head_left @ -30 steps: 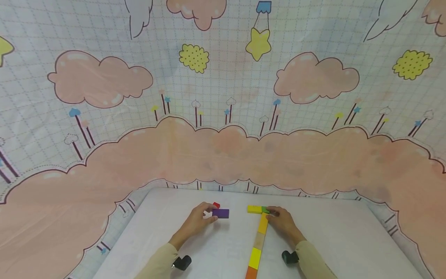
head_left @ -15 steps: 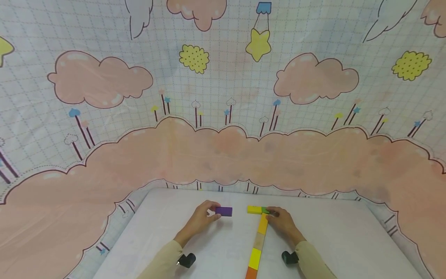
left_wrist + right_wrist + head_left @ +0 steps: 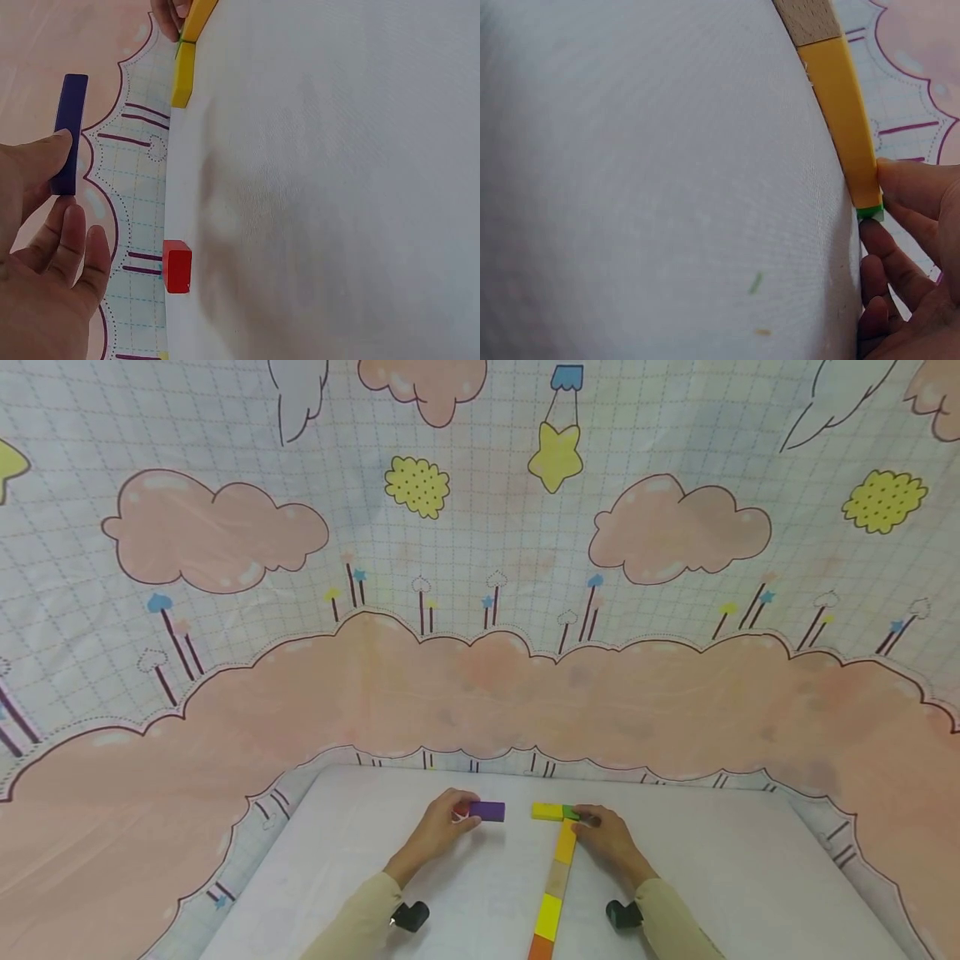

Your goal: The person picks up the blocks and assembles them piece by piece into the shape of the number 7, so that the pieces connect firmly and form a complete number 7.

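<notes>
My left hand [image 3: 435, 828] pinches a purple block [image 3: 487, 811] between thumb and fingers, raised above the table and left of the row. A small red block [image 3: 177, 267] rests on the table below this hand, partly hidden by the fingers in the head view. At the row's far corner my right hand [image 3: 611, 842] grips a green block [image 3: 570, 812]; its thumb lies against the amber block [image 3: 840, 112] there. A yellow block [image 3: 547, 811] lies against the green one's left end, apart from the purple block.
From the corner, the row runs toward me: a plain wooden block [image 3: 557, 878], a yellow block [image 3: 549, 917], then an orange block [image 3: 541, 947] cut by the frame edge. A cartoon-printed cloth [image 3: 480, 693] rises behind the white table [image 3: 375, 785].
My left hand has carried the purple block to the right and slightly farther back, toward the yellow block. The right hand and the row have stayed in place.
</notes>
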Motion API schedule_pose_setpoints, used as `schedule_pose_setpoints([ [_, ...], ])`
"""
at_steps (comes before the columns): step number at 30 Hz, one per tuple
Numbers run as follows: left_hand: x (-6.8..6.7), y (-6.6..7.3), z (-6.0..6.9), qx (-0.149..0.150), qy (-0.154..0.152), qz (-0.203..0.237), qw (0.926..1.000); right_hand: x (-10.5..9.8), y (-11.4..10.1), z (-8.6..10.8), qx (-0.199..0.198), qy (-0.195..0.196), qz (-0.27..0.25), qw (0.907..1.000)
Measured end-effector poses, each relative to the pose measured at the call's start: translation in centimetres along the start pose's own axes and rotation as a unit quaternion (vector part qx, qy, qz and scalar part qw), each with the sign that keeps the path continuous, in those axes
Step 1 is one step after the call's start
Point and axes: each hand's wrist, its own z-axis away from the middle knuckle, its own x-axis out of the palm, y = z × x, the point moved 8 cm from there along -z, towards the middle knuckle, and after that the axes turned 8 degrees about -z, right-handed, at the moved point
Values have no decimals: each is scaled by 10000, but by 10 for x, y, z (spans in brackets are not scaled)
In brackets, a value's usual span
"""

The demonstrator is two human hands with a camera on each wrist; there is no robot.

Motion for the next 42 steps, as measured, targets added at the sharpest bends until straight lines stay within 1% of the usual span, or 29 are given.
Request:
schedule_pose_setpoints([
  [7,4,0,-3,-85,37,-276,9996,1,2,-1,146,36,-59,9999],
  [12,7,0,-6,-177,9,-167,9997,1,4,-3,138,52,-78,9999],
  [17,10,0,-9,-190,67,-154,9997,0,3,-3,71,42,-59,9999],
  [20,13,1,-12,-136,110,-92,9998,0,3,-3,26,48,-28,10000],
  [24,17,4,-15,-35,148,32,9999,0,3,-2,63,67,-24,10000],
  [28,22,6,-19,128,197,45,9997,1,3,-2,138,58,-42,9999],
  [30,25,6,-20,138,187,57,9997,2,5,-3,182,44,-60,9998],
  [37,32,3,-23,-144,74,152,9998,2,5,-4,152,12,-39,9999],
  [42,37,2,-26,-188,82,153,9997,1,5,-3,134,-7,-45,9999],
])
